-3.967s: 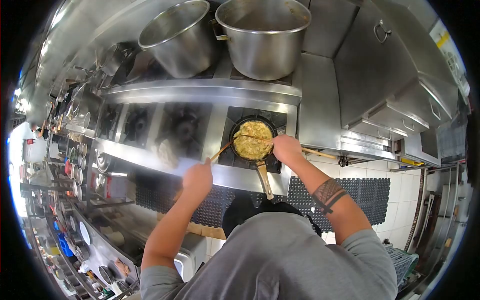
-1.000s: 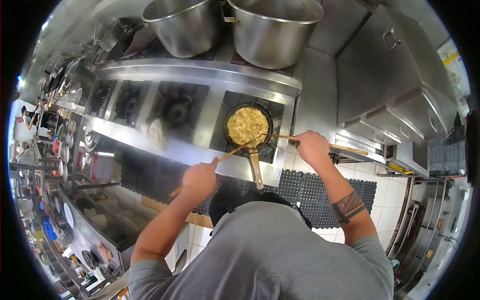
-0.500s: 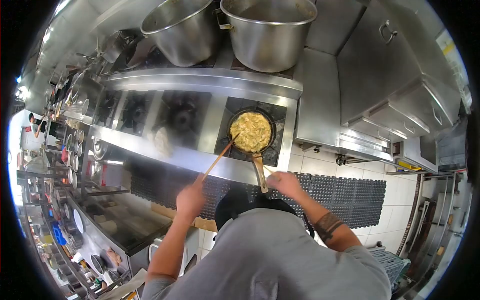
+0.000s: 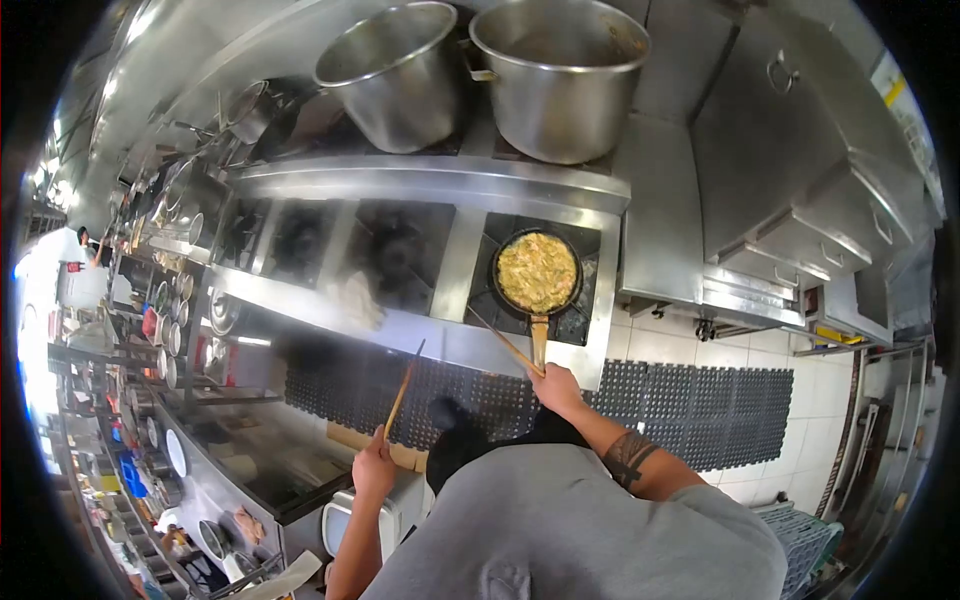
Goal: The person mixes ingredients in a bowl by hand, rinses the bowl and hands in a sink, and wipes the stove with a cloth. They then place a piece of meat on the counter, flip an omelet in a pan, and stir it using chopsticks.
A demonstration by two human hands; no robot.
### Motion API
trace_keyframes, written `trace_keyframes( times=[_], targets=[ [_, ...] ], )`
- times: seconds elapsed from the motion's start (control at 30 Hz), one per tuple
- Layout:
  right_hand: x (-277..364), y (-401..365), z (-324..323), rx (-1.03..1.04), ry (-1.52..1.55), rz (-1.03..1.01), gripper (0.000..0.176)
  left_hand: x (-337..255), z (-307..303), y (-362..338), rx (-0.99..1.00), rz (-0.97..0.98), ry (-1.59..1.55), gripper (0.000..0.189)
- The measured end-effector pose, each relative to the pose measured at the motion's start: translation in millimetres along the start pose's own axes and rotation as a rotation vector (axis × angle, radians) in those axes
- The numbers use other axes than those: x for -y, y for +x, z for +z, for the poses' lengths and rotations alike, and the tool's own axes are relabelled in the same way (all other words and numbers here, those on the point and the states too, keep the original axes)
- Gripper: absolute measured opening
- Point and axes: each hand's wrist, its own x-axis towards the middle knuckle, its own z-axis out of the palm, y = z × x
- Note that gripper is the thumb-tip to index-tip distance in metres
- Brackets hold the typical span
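A dark frying pan sits on the right-hand burner, filled with a yellow, egg-like mixture with green and pinkish bits. My right hand is closed at the end of the pan's brassy handle. A thin wooden stick also runs out of this hand, slanting toward the stove's front edge. Lower left, my left hand grips another long wooden stick with a dark tip. That tip points up, apart from the pan, over the floor mat.
Two large steel pots stand behind the burners. A pale cloth lies on the stove front. Steel drawers are at the right, black mats cover the floor, and a steel counter stands at the left.
My left hand has pulled its stick out of the pan, down and left. My right hand has closed on the pan handle, and its stick now shows left of it. The view has shifted.
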Motion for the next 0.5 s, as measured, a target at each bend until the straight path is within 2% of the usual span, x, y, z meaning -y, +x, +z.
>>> trace_keyframes(
  times=[0.03,0.1,0.13,0.17,0.2,0.23,0.27,0.3,0.33,0.37,0.43,0.47,0.5],
  targets=[
    [7,-4,-4,0.024,-0.025,0.033,0.049,18,7,3,-0.062,0.087,-0.123,0.038],
    [30,-26,-19,-0.097,0.006,0.095,0.055,53,28,15,-0.11,0.096,-0.187,0.034],
    [44,-38,-25,-0.106,-0.01,0.051,0.06,68,32,24,-0.149,0.092,-0.229,0.031],
    [63,-49,-27,-0.165,0.0,-0.056,0.055,67,19,26,-0.133,0.058,-0.453,0.023],
    [90,-57,-29,-0.123,0.009,-0.12,0.046,86,35,41,-0.156,0.04,-0.567,0.02],
    [109,-55,-13,-0.138,0.024,-0.234,0.041,71,0,36,-0.009,-0.05,-0.752,0.021],
    [132,-53,2,-0.15,0.04,-0.345,0.037,76,-3,46,0.058,-0.081,-1.012,0.021],
    [172,-54,16,-0.116,0.095,-0.403,0.031,84,-7,57,0.121,-0.097,-1.277,0.021],
    [225,-61,31,-0.082,0.148,-0.457,0.025,86,-22,68,0.129,-0.053,-1.382,0.021],
    [277,-64,51,0.144,0.51,-0.182,0.017,87,-39,79,0.139,-0.004,-1.485,0.021],
    [351,-50,117,0.184,0.904,-0.47,0.014,98,-64,104,0.075,0.108,-1.552,0.021],
    [391,-49,143,0.205,0.961,-0.507,0.015,102,-94,105,0.036,0.144,-1.523,0.023],
    [427,-49,165,0.187,0.885,-0.54,0.017,112,-120,110,-0.019,0.17,-1.387,0.025]
  ],
)
